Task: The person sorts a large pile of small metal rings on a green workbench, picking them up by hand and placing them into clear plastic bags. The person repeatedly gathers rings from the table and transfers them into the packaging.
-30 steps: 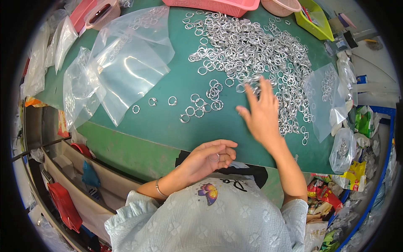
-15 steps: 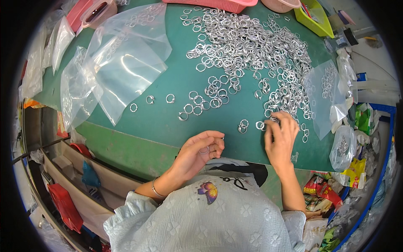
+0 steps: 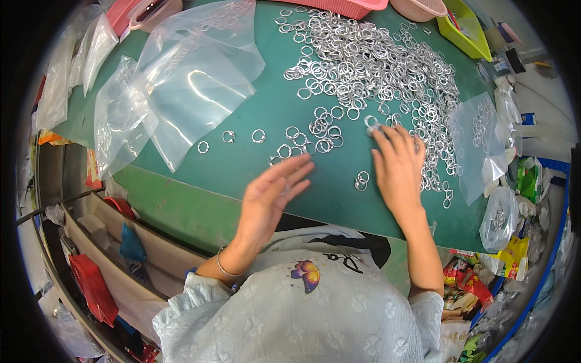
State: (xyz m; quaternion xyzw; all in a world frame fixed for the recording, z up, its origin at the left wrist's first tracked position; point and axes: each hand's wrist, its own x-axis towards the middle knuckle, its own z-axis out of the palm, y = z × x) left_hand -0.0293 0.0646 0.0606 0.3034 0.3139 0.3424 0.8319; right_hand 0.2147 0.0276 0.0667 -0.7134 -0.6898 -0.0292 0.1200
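A large heap of silver rings (image 3: 363,54) spreads over the green table (image 3: 230,121). My right hand (image 3: 399,163) is at the heap's near edge, palm down, fingers stretched and a little apart. Its fingertips meet a loose ring (image 3: 371,123) and others partly hidden under them. My left hand (image 3: 269,196) hovers near the table's front edge, fingers extended and slightly blurred; a ring shows at its palm side, worn or held I cannot tell. Just beyond it lies a small cluster of rings (image 3: 296,140). Three separate rings (image 3: 258,136) lie in a row farther left.
Clear plastic bags (image 3: 193,91) cover the table's left part. At right lie a flat bag with rings (image 3: 478,145) and a smaller bag (image 3: 500,218). A pink basket (image 3: 345,7) and a yellow-green tray (image 3: 465,33) stand at the back. Drawers (image 3: 121,242) sit at lower left.
My right hand has moved away from me along the heap's edge. My left hand has shifted left and farther out, its curled fingers now straightened. The whole view has shifted slightly.
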